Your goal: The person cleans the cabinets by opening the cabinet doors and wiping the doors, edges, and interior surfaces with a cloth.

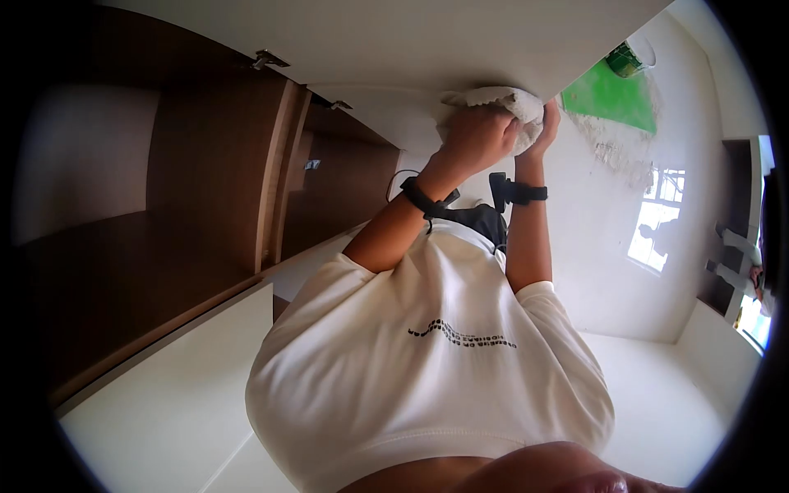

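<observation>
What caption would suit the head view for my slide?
Left hand holds a white cloth by the edge of an open cabinet door, right hand alongside.

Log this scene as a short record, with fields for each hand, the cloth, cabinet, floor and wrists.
Left hand: gripping a white cloth
Right hand: beside the cloth; exact contact unclear
Cloth: bunched, at the pale hinged door
Cabinet: open, brown inside
Floor: pale, glossy; green patch, container
Wrists: dark strap on each
</observation>
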{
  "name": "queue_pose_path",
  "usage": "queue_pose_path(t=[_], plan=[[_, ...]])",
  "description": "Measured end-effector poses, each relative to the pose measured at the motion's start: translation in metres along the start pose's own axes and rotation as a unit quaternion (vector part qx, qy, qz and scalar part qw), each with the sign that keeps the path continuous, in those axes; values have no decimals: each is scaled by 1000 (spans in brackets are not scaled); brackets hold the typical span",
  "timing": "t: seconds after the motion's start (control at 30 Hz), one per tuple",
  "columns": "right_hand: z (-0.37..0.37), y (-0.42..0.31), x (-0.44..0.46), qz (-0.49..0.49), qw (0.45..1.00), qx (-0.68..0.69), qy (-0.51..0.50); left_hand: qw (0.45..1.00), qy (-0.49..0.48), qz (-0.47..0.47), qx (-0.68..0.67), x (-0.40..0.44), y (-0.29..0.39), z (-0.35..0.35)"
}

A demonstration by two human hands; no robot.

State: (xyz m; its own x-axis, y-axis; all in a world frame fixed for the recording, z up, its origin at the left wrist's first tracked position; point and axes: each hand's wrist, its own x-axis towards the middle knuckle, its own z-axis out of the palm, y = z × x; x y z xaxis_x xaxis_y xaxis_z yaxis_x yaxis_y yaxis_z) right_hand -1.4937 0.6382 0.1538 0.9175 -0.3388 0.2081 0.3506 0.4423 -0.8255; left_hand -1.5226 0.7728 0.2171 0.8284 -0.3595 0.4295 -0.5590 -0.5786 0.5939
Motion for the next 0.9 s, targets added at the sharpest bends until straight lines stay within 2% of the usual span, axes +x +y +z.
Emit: queue_pose_path(t=[0.07,0.1,0.2,0.3,0.4,0.53,0.6,0.63,0.73,0.77,0.83,0.9], plan=[[-5,1,1,40,997,72,8,1000,-19,6,6,-1,-3,8],[-1,-3,-1,17,1000,20,14,1000,-15,19,2,-3,-8,10],[-7,3,4,25,999,40,-22,998,35,52,-30,-10,-21,11],[5,4,3,-37,998,-44,-4,999,-27,-11,17,-31,-52,18],[-14,9,2,-65,974,-206,-68,984,-115,-134,8,-53,-83,12],[-16,6,-6,-53,965,-252,-49,995,-16,-78,-54,-72,-103,10],[-23,17,-7,-32,975,-218,-41,988,-71,-115,-79,-60,-79,-13],[-21,19,-11,-54,981,-185,-5,982,-98,-131,-89,-50,-63,-28],[-16,7,-18,45,996,-80,-7,987,36,26,-154,-27,-19,-39],[-10,-3,-19,60,996,-20,-63,989,36,42,-139,-21,-8,-44],[-2,-23,-34,47,988,-140,-42,992,44,58,-106,-12,-2,-41],[-3,-23,-38,46,985,-160,-34,995,-7,29,-95,-16,-9,-32]])
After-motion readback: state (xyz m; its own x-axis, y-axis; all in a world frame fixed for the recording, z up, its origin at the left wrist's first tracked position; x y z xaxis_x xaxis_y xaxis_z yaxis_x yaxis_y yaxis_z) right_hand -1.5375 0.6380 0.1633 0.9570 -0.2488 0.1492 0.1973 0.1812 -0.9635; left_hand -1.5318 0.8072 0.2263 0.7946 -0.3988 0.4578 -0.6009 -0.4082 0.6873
